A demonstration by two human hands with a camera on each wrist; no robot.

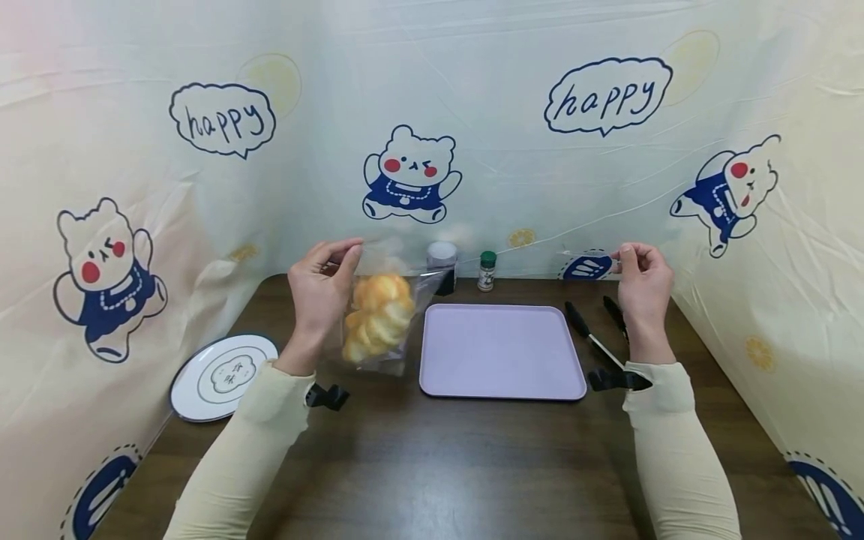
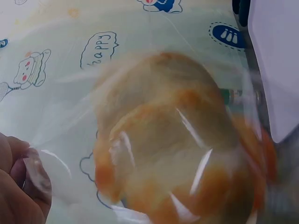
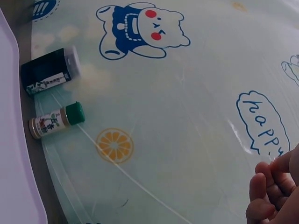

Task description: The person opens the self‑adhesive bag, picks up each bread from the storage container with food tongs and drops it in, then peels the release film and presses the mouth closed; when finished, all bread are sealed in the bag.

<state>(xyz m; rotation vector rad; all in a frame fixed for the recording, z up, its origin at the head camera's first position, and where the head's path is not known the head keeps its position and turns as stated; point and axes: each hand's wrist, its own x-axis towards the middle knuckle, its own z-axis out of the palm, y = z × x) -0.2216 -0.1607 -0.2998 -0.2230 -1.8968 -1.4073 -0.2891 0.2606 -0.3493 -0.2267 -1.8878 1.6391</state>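
A clear plastic bag (image 1: 394, 364) with golden-brown bread (image 1: 379, 315) inside hangs above the table at left of centre. My left hand (image 1: 324, 281) pinches its upper edge between thumb and fingers. In the left wrist view the bread (image 2: 173, 140) fills the middle behind shiny film, with the left hand (image 2: 21, 182) at the lower left. Off to the right, my right hand (image 1: 644, 289) is raised, thumb and index finger together. In the right wrist view that hand (image 3: 275, 191) seems to pinch a thin strip of clear film (image 3: 240, 135), which is hard to make out.
A lilac tray (image 1: 502, 352) lies mid-table. A white plate (image 1: 226, 375) with a dark rim is at left. Behind stand a dark jar (image 1: 442, 262) and a green-capped bottle (image 1: 487, 271). A black-handled utensil (image 1: 590, 334) and another black handle (image 1: 613, 311) lie right of the tray.
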